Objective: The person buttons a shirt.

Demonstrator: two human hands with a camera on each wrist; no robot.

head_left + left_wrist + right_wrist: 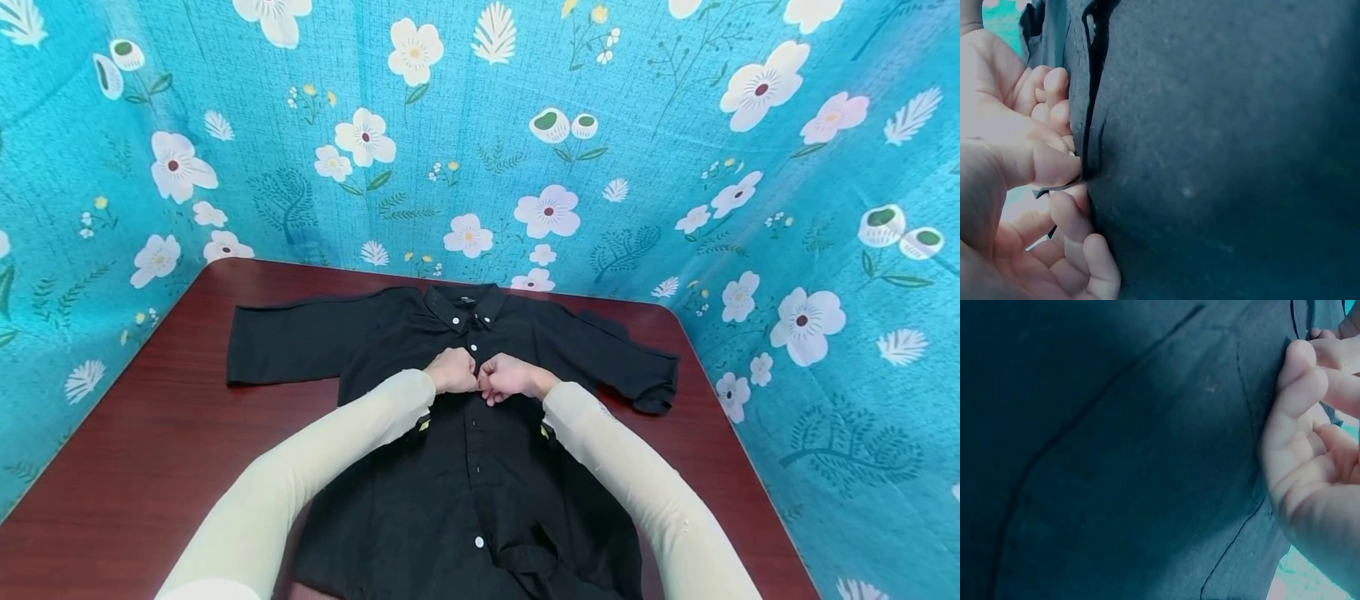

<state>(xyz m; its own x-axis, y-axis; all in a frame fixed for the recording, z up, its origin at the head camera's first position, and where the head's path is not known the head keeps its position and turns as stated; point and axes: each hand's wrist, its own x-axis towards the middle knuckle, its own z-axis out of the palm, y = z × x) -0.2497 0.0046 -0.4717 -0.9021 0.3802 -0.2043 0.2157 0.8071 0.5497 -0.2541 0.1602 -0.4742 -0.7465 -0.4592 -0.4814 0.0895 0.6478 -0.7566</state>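
A black button-up shirt (408,508) lies face up, its collar (465,304) at the far side. Both hands meet over its front placket, just below a white button (474,347). My left hand (452,371) pinches the placket's edge between thumb and fingers; a fold of black cloth shows under the thumb (1041,165) in the left wrist view. Close against it, my right hand (512,377) has curled fingers (1300,400) pinching the cloth from the other side. Whatever lies between the fingertips is hidden. Farther down the placket, another white button (479,542) shows.
The shirt lies on a dark red-brown table (135,467). One sleeve (288,337) stretches out left; the other sleeve (637,371) extends right with its cuff bent. Bunched cloth (536,558) lies near the hem. A blue flowered curtain (480,167) surrounds the table's back and sides.
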